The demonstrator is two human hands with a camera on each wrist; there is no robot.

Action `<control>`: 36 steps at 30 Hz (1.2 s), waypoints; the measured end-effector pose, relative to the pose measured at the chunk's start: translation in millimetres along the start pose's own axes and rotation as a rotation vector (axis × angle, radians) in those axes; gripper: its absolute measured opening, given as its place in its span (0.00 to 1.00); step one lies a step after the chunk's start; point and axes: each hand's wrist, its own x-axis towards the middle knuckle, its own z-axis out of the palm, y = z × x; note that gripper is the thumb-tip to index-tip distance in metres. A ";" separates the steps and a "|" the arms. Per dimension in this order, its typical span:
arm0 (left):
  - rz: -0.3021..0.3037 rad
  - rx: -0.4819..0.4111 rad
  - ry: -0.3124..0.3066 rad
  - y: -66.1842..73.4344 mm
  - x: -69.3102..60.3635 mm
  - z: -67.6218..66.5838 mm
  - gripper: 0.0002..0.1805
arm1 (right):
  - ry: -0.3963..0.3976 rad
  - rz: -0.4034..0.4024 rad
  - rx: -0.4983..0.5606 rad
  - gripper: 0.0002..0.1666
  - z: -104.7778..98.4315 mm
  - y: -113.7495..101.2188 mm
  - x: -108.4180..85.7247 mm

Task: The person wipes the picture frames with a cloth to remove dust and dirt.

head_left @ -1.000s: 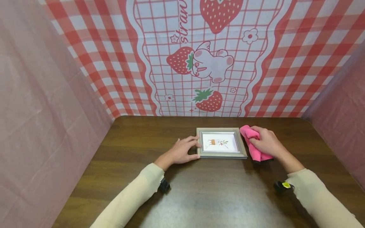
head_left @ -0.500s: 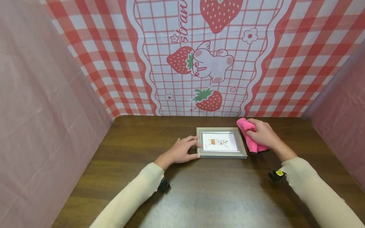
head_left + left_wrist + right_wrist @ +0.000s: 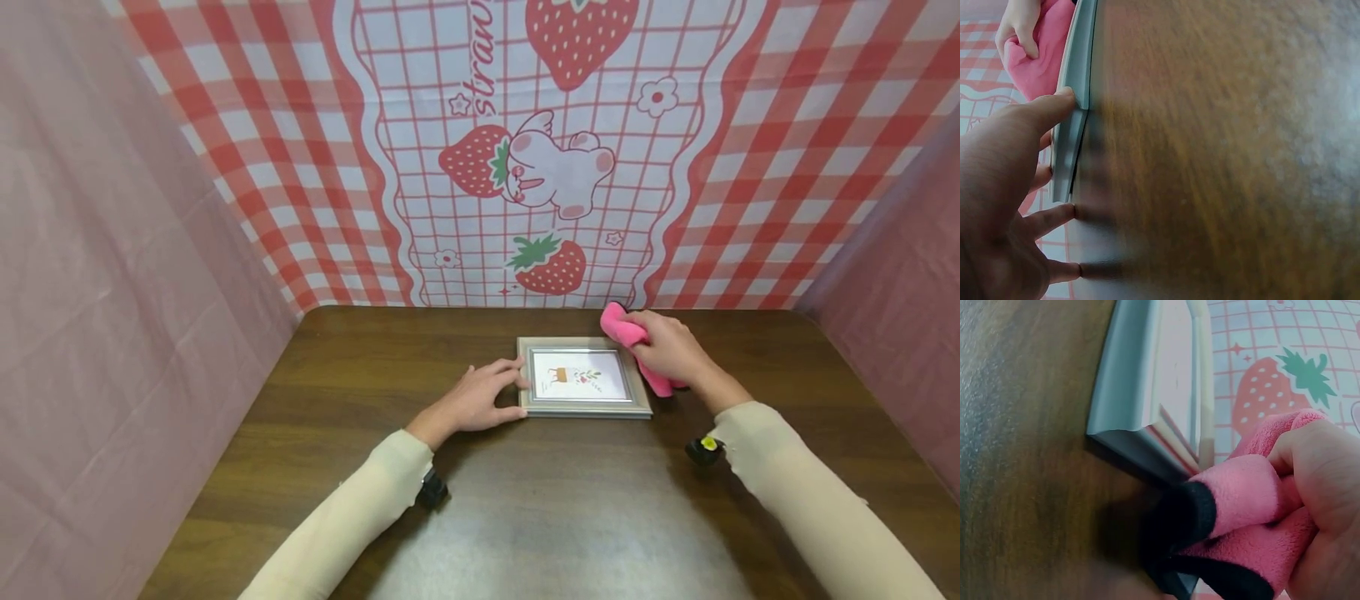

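Gripping pink cloth [image 3: 624, 327]: R hand [image 3: 670, 344]; frame [image 3: 579, 377] flat, long axis L-R.

Tbl [image 3: 540, 508]: room L of L hand [image 3: 476, 398] to L edge & far L corner, R of R hand [image 3: 671, 346] to R edge, & btwn sleeves [image 3: 352, 508] nr side of frame [image 3: 573, 377]. Blocked: cloth [image 3: 621, 327] by far edge, R of ctr; backdrop [image 3: 558, 167] behind.

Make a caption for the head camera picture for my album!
The left hand touches a framed picture while the right hand grips a pink cloth at the frame's right side.
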 end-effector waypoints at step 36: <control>0.007 -0.059 0.077 0.4 -2.7 3.3 0.24 | -0.078 -0.006 -0.114 0.28 18.2 -2.1 -0.5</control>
